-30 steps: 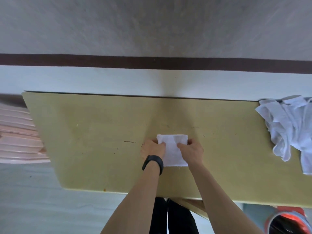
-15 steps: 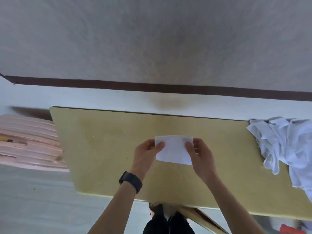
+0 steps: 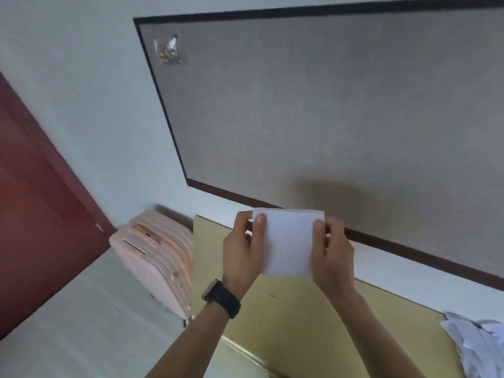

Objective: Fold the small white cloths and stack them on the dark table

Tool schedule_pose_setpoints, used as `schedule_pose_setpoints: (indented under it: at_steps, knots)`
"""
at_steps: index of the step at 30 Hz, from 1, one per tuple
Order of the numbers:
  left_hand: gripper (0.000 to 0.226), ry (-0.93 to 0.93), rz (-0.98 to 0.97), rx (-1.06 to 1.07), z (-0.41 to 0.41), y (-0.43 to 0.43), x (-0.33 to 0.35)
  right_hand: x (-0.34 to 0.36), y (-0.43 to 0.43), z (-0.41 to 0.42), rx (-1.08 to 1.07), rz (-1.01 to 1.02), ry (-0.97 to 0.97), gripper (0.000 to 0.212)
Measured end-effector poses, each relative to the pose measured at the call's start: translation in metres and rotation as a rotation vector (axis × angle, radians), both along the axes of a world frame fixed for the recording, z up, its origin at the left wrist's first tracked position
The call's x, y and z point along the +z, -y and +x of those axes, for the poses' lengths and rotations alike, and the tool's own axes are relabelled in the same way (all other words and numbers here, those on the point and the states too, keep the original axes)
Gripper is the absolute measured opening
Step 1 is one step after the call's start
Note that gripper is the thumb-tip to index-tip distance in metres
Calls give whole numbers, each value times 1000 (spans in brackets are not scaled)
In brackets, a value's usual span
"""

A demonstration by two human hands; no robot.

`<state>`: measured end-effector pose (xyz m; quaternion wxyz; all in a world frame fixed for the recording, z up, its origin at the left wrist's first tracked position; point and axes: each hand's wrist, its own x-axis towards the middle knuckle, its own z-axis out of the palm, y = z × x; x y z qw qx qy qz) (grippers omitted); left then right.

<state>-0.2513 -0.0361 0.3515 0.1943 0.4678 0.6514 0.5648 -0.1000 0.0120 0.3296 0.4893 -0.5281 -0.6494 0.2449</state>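
Observation:
A small folded white cloth [image 3: 289, 241] is held up in the air above the yellow table [image 3: 300, 323]. My left hand [image 3: 242, 255] pinches its left edge, thumb on the front. My right hand [image 3: 331, 255] pinches its right edge the same way. A heap of unfolded white cloths [image 3: 477, 342] lies on the table at the far right, partly cut off by the frame. No dark table shows in this view.
A pink ribbed suitcase [image 3: 158, 257] stands left of the table. A grey pinboard [image 3: 327, 105] with a dark frame hangs on the wall behind. A dark red door [image 3: 35, 200] is at the far left. My left wrist wears a black watch [image 3: 222, 298].
Both hands lifted the folded cloth off the table and raised it. The view swung up and to the left, bringing the door and suitcase into sight.

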Motion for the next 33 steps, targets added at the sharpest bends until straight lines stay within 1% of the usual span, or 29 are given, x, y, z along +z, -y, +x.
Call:
schedule_pose_setpoints:
  at_steps: [2,5,7,11,14,17,22,24,27,30,33]
  knots:
    - [21,-15,-7,106,-13,33,3,7,20,-18,101,-3,-6,22]
    - [23,15,-75,291,-39,96,-3,4,61,-52,309,-123,-15,26]
    - [25,107,-119,387,-61,146,-15,-1,97,-80,435,-202,-13,26]
    - [39,340,-200,585,-104,268,-29,-17,186,-149,700,-367,9,23]
    - [32,503,-207,654,-126,375,-32,-28,265,-197,927,-452,43,20]
    - [25,608,-171,737,-139,488,-35,-35,352,-236,1166,-501,138,16]
    - [22,720,-86,920,-152,667,-42,-36,509,-294,1487,-525,247,27]
    - [23,746,-33,1010,-158,738,-45,-38,576,-318,1576,-498,271,28]
    - [24,758,12,1122,-173,841,-48,-47,678,-351,1702,-501,287,23]
    - [25,754,41,1190,-187,933,-46,-48,771,-379,1783,-512,302,23]
    - [26,757,74,1241,-203,1007,-41,-43,849,-409,1844,-516,309,24]
